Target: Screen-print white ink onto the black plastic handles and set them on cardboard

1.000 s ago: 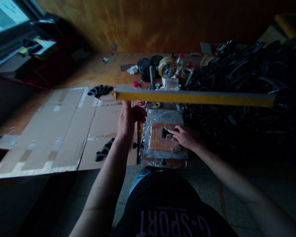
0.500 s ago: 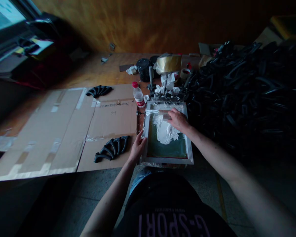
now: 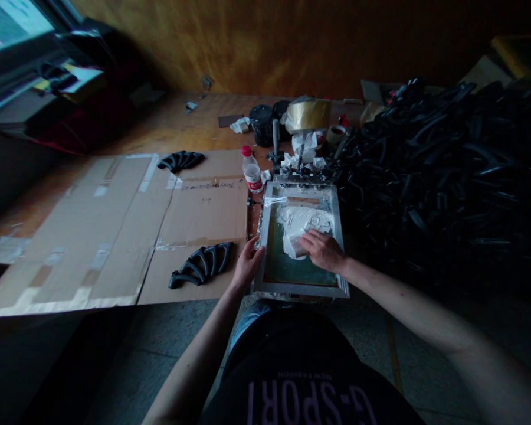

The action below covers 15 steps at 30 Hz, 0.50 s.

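Note:
A framed screen (image 3: 301,287) with a metal rim lies at the table's front edge, and white paste (image 3: 307,218) is spread over its green mesh. My right hand (image 3: 322,249) is closed on a flat scraper (image 3: 295,243), whose edge sits in the paste near the middle of the mesh. At the frame's left side my left hand (image 3: 249,260) rests against the rim, thumb and fingers apart, holding nothing that shows. A brown strip (image 3: 303,200) lies across the upper part of the screen.
Flat cardboard (image 3: 106,224) covers the table on the left, bearing two fans of black curved parts (image 3: 201,264). Behind the screen stand a red-capped bottle (image 3: 252,172), a black tub (image 3: 261,125) and a tape roll (image 3: 308,114). A large heap of black parts (image 3: 425,171) fills the right.
My right hand has moved the scraper toward me, from the top of the mesh to its middle. The paste is spread wider and flatter. My left hand stays at the rim.

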Each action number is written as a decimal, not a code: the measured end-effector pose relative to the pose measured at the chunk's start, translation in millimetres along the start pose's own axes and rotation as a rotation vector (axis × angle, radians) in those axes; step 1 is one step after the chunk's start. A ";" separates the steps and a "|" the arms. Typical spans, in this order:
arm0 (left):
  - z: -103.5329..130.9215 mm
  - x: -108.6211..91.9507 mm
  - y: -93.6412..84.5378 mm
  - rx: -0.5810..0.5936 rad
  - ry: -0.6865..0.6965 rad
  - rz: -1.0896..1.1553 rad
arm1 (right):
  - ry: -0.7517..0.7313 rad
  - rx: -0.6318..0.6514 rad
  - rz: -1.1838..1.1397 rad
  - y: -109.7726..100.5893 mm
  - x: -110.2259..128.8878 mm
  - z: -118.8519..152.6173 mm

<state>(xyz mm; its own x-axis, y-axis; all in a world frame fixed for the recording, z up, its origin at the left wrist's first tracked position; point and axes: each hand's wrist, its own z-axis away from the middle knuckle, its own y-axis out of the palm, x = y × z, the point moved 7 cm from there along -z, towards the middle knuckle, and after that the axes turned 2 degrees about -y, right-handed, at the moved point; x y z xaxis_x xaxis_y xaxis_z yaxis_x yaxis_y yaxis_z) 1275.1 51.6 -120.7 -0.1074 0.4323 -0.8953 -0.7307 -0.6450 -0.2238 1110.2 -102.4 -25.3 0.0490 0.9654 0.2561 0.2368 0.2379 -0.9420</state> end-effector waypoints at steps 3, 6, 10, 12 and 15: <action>1.9 -2.3 -0.9 -0.010 -0.009 0.002 | -0.051 0.058 -0.044 6.4 8.6 5.9; 6.2 -10.6 -3.2 0.011 -0.037 0.022 | 0.097 -0.017 -0.126 -11.0 -12.7 -15.5; 18.7 -50.0 -13.0 0.049 0.030 0.064 | 0.301 -0.190 -0.130 -57.7 -68.1 -54.7; 24.4 -79.6 -19.1 0.042 0.088 0.095 | 0.407 -0.284 -0.109 -83.2 -104.5 -53.7; 24.5 -130.4 -21.4 0.042 0.190 0.223 | 0.610 -0.436 -0.088 -103.4 -155.4 -18.6</action>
<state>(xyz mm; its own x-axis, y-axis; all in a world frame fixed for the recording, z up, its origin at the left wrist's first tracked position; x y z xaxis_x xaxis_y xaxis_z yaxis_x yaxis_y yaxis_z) 1288.3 24.5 10.4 -0.1431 0.1547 -0.9775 -0.7307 -0.6827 -0.0010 1096.2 -279.0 36.3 0.5109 0.6838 0.5209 0.6210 0.1253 -0.7737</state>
